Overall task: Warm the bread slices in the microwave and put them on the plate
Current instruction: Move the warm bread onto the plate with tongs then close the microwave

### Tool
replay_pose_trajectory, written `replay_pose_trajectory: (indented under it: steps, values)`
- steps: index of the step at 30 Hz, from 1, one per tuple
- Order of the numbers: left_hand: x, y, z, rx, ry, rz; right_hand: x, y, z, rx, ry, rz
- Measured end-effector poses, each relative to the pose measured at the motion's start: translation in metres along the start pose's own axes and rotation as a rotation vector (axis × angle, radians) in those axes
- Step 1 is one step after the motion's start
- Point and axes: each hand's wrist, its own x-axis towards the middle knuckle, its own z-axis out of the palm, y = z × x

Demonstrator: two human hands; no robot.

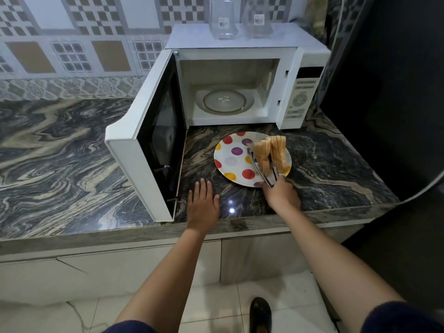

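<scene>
Dark marbled surface (72, 152) below a wall of patterned tiles (72, 32). At the far middle, a white microwave (303, 97), with its door (134, 162) swung fully open to the left and jutting toward the near edge, cutting the left stretch of the surface off from the space in front of the oven. Inside the cavity, a glass turntable (224, 101). On top of the microwave, one clear container (222, 20) with a barcode sticker and a second (258, 19) just to its right.

Near the open cavity, a white plate (230, 162) with coloured dots. Over the right part of the plate, bread slices (278, 150) standing on edge, clamped between metal tongs (263, 175); touching the plate or not, impossible to tell. Right hand (281, 194) curled round the handles of the tongs at the near rim of the plate. Left hand (203, 203) flat on the surface, palm down, fingers straight, holding nothing, just right of the door's near corner and left of the plate.

Along the right side, a tall dark panel (396, 92) close against the microwave, with a pale cable (427, 186) crossing its lower part. Below the surface, pale cabinet fronts (120, 272). On the tiled floor (276, 292), a dark shoe (260, 313) between the two forearms.
</scene>
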Motion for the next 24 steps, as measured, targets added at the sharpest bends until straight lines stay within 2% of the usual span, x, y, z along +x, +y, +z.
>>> replay_pose_trajectory:
  steps: [5,10,13,16,20,24]
  values:
    - [-0.004,0.005,-0.008,-0.118,-0.015,-0.006,-0.014,0.007,-0.014,-0.010,0.043,-0.040]
    - [-0.004,0.021,-0.024,-0.525,0.034,-0.061,-0.023,0.009,-0.038,-0.046,0.129,-0.133]
    - [0.002,0.042,-0.053,-0.754,0.043,-0.013,-0.020,0.006,-0.053,0.039,0.163,-0.264]
    - [0.022,0.067,-0.087,-0.946,0.042,0.066,-0.014,-0.004,-0.074,0.173,0.065,-0.445]
    - [0.046,0.096,-0.138,-1.499,-0.096,0.023,-0.009,-0.022,-0.108,0.373,-0.182,-0.563]
    - [0.064,0.103,-0.161,-1.666,-0.143,0.002,0.011,-0.035,-0.128,0.353,-0.356,-0.651]
